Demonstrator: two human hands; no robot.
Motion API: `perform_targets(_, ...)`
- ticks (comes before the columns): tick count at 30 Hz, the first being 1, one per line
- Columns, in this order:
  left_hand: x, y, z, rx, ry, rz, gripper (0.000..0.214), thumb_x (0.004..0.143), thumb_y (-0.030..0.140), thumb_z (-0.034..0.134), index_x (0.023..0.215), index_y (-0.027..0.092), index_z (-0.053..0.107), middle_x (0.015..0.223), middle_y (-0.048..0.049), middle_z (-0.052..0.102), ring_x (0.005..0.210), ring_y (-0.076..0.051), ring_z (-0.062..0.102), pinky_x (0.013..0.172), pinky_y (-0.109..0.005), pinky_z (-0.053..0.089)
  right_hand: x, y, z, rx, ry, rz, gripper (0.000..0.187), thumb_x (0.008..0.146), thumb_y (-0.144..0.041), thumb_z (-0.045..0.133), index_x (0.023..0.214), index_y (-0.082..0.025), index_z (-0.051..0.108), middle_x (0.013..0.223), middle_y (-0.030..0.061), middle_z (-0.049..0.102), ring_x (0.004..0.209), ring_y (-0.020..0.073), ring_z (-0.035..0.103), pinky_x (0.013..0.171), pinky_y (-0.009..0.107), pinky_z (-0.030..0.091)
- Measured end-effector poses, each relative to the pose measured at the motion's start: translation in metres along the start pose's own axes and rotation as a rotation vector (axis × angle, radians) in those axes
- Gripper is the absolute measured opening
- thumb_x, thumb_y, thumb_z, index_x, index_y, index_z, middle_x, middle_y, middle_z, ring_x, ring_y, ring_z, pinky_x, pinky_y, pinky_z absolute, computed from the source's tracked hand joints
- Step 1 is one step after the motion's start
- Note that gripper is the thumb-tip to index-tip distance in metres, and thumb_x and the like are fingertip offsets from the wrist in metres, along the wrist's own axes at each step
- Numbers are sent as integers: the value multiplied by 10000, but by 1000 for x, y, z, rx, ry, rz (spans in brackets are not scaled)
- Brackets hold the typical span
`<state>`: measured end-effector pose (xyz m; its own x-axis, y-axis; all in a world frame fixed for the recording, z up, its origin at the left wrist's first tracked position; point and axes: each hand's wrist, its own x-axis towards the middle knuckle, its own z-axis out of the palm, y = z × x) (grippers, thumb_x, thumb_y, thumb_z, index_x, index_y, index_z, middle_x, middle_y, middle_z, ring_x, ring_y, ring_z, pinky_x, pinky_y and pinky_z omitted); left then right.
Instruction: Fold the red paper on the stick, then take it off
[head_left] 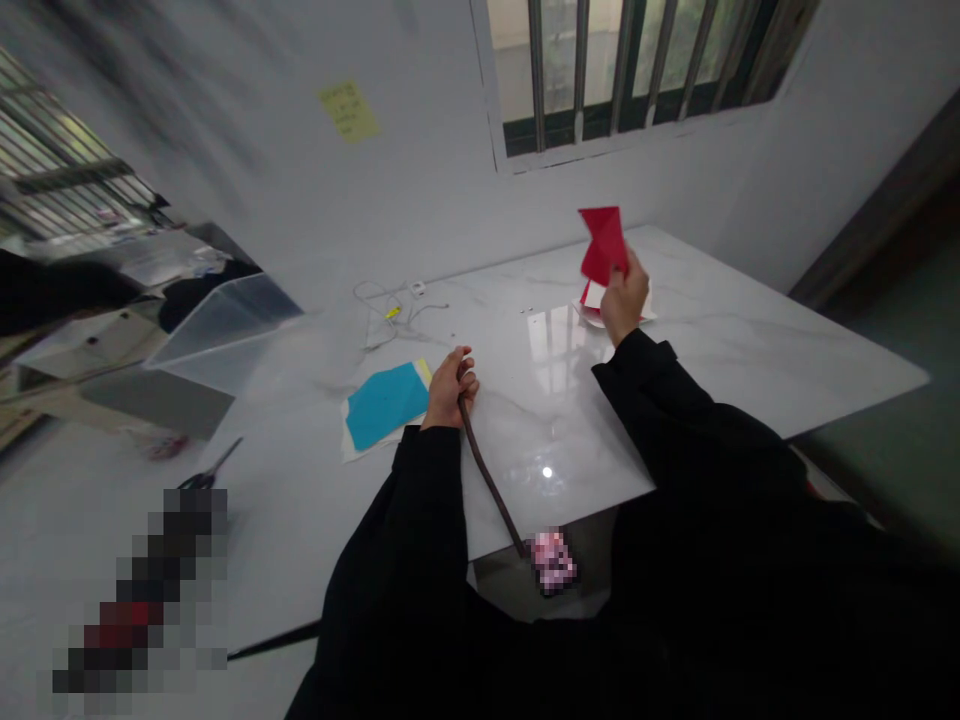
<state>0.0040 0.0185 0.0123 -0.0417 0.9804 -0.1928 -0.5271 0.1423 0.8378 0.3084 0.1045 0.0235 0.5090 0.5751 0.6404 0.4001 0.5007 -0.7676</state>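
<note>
My right hand [624, 300] is raised above the white marble table [720, 330] and pinches a folded red paper [602, 245], held upright. My left hand [450, 388] rests on the table with its fingers curled round a thin dark strap [487, 475] that runs back toward the table's near edge. Just left of that hand lies a blue paper sheet [386, 402] on top of a yellow and a white sheet. Beneath the raised hand, a small stack of white and red paper [592, 303] lies on the table.
A white cable with a yellow tag [390, 310] lies at the table's back. A clear plastic bin [225, 330] stands at the left, with scissors [210, 470] in front of it. A barred window [630, 70] is behind the table.
</note>
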Motion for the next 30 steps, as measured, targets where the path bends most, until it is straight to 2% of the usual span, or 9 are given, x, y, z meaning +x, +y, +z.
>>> perform_targets(4, -1, -1, 2, 1, 2, -4, 168, 903, 294, 739, 926, 156, 647, 679, 58, 563, 381, 13, 259, 366, -144, 185, 30, 20, -44, -555, -211, -227, 643, 1010, -270, 321, 1647, -187, 352, 1706, 116, 311, 1610, 298, 225, 1270, 605, 248)
perform_targets(8, -3, -2, 2, 22, -14, 9, 157, 886, 281, 735, 928, 154, 653, 682, 55, 560, 390, 10, 261, 370, -145, 189, 11, 50, -62, -919, -830, 14, 714, 1044, -530, 333, 1653, -156, 342, 1707, 184, 298, 1598, 361, 240, 1251, 655, 226)
perform_targets(10, -3, -4, 2, 38, -21, 20, 145, 877, 264, 727, 931, 150, 654, 684, 53, 558, 394, 7, 266, 372, -146, 189, -1, 63, -63, -968, -1005, 95, 771, 1036, -651, 294, 1652, -190, 352, 1714, 182, 282, 1597, 373, 236, 1254, 676, 169)
perform_targets(12, -2, -5, 2, 65, -25, 30, 138, 876, 256, 716, 938, 149, 655, 689, 49, 559, 398, 5, 271, 376, -146, 192, -6, 69, -63, -971, -989, 96, 791, 1033, -695, 261, 1652, -211, 353, 1719, 176, 275, 1602, 378, 212, 1250, 690, 143)
perform_targets(16, -3, -7, 2, 124, -42, 50, 155, 882, 278, 707, 960, 152, 660, 714, 42, 564, 408, 4, 266, 385, -146, 201, -7, 54, -54, -910, -693, -64, 674, 1080, -571, 303, 1534, -124, 521, 1627, 215, 425, 1541, 372, 321, 1234, 596, 249)
perform_targets(20, -2, -10, 3, 191, -67, 70, 169, 903, 301, 687, 981, 152, 671, 738, 33, 561, 417, 3, 255, 393, -151, 202, -29, 14, -27, -667, -636, -224, 510, 1095, -448, 343, 1059, -144, 751, 1113, 176, 722, 1127, 291, 618, 1040, 430, 438)
perform_targets(22, -1, -11, 2, 239, -79, 86, 179, 922, 313, 669, 993, 148, 677, 749, 27, 561, 419, 3, 253, 396, -155, 207, -56, -12, -10, -507, -702, -286, 396, 1067, -407, 444, 946, -157, 726, 941, 121, 715, 952, 249, 632, 921, 379, 460)
perform_targets(25, 0, -13, 0, 294, -96, 103, 206, 939, 337, 656, 1028, 152, 676, 771, 21, 564, 419, -1, 256, 397, -166, 211, -107, -49, 14, -210, -947, -413, 187, 1002, -292, 556, 1048, -179, 698, 883, 47, 699, 801, 168, 612, 800, 298, 446)
perform_targets(30, 2, -12, -1, 310, -66, 92, 211, 948, 351, 635, 1061, 173, 651, 802, 20, 565, 433, -13, 295, 410, -169, 236, -166, -86, 32, -43, -1205, -589, 260, 935, -158, 556, 1166, -202, 667, 981, 49, 715, 845, 170, 632, 785, 288, 451)
